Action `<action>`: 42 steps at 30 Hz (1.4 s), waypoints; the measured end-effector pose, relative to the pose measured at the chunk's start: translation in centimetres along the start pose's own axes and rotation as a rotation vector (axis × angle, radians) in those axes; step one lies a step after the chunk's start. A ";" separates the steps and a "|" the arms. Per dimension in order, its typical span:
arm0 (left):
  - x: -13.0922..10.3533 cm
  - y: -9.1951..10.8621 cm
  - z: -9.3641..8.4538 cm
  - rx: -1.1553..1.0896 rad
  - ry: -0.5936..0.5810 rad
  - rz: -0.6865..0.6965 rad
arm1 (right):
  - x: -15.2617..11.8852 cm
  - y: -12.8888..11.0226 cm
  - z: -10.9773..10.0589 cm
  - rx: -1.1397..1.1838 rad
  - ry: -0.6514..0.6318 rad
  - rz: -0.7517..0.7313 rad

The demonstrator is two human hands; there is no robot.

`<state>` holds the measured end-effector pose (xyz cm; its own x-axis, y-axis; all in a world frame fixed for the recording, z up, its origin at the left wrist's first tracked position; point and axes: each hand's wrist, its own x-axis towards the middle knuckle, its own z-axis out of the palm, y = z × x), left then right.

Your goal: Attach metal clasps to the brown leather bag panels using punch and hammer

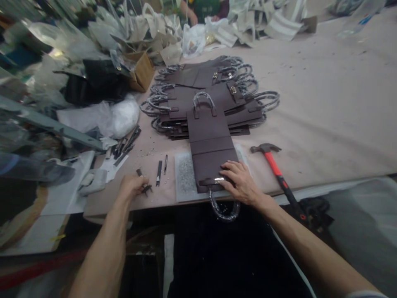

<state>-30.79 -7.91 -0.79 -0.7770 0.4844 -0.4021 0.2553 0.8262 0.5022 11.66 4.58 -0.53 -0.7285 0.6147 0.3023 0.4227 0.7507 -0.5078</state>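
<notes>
My left hand, fingers closed, is around a small dark pronged tool at the table's front edge. A dark flat tool and a thin metal punch-like rod lie just right of it. My right hand rests with spread fingers on the lower end of a dark brown bag piece, beside its shiny metal fitting. That piece lies unfolded over a pale board. One plastic-wrapped handle hangs past the table edge; another is at the far end.
Similar brown bag pieces are piled behind. A red-and-black claw hammer lies at right. Loose tools, plastic wrapping and a cardboard box crowd the left. Across the table are light bag parts and another person's hand.
</notes>
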 end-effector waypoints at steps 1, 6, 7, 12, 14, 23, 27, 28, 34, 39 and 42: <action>-0.4 0.1 -0.1 -0.048 -0.006 -0.042 | 0.2 -0.6 0.0 -0.023 -0.014 -0.008; -3.9 1.1 1.2 -0.736 -0.035 0.053 | 1.1 -1.7 1.2 -0.020 -0.047 0.006; -4.9 1.4 2.0 -0.861 -0.015 0.134 | 1.2 -1.6 1.5 -0.017 -0.039 0.012; -9.2 2.5 6.9 -0.869 0.147 0.496 | 0.9 -0.8 2.4 -0.015 -0.002 0.005; -10.2 2.6 8.0 -0.801 0.192 0.575 | 0.9 -0.8 2.4 -0.016 0.012 0.001; -10.7 1.6 8.0 -0.657 0.186 0.745 | 0.9 -0.8 2.4 -0.011 0.015 0.010; -10.8 1.3 8.3 -0.661 0.178 0.708 | 0.9 -0.9 2.5 -0.006 0.026 0.014; -11.0 1.5 8.3 -0.673 0.199 0.719 | 0.9 -0.9 2.5 -0.005 0.027 0.015; -13.8 3.7 9.9 -0.732 0.015 0.870 | 0.9 -0.8 2.5 -0.002 0.021 0.019; -14.6 4.3 12.5 -0.716 -0.100 0.941 | 0.9 -0.9 2.4 -0.001 0.010 0.027; -14.5 4.1 13.0 -0.752 -0.101 0.931 | 0.9 -0.8 2.4 -0.006 0.006 0.025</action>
<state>-10.99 -7.82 -2.85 -0.4151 0.8551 0.3108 0.2690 -0.2110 0.9398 9.37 3.90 -1.77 -0.7142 0.6350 0.2945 0.4439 0.7362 -0.5108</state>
